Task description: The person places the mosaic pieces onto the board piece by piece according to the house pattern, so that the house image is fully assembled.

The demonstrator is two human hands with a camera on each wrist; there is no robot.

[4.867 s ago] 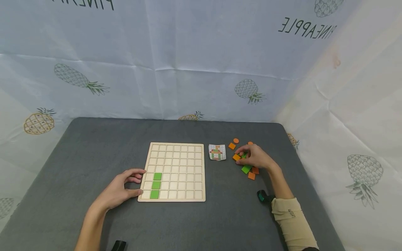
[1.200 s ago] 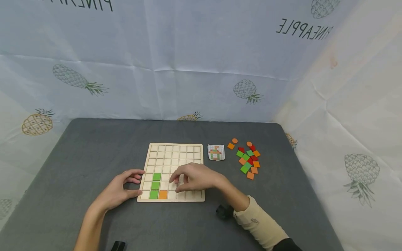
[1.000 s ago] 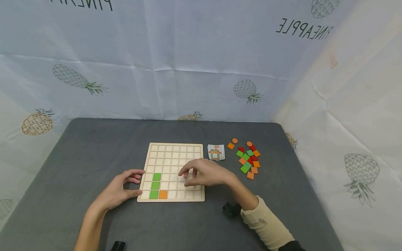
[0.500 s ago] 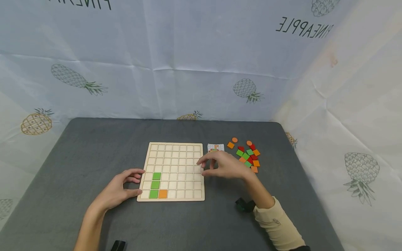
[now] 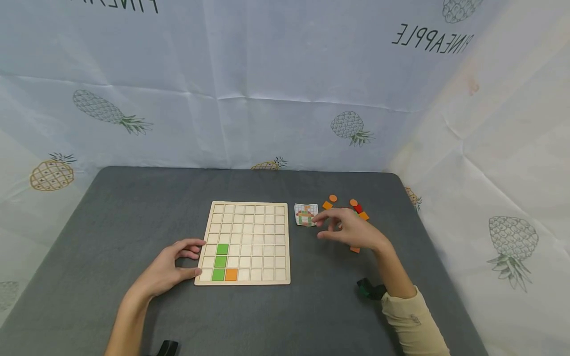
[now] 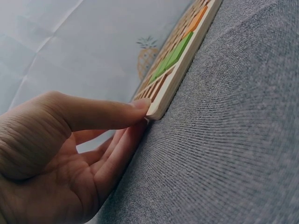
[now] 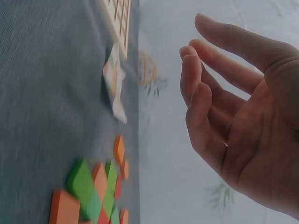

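Note:
The wooden grid board (image 5: 258, 240) lies flat on the grey table. In its lower left cells are a column of three green square tiles (image 5: 220, 261) and one orange square tile (image 5: 231, 274). My left hand (image 5: 171, 264) rests at the board's left edge, thumb and fingertips spread along the rim; in the left wrist view the thumb (image 6: 107, 113) touches the corner. My right hand (image 5: 347, 227) is empty, held above the loose tiles with thumb and fingers apart. It hides much of that pile in the head view; green tiles (image 7: 80, 182) and others show below it in the right wrist view.
A small paper card (image 5: 306, 215) with a coloured grid pattern lies between board and pile. Orange discs (image 5: 333, 198) and other loose tiles lie at the back right. A pineapple-print cloth (image 5: 285, 84) hangs behind the table.
An orange tile now lies in the bottom row, beside the lowest green one. My right hand has left the board and moved right, over the pile. The left hand has stayed put.

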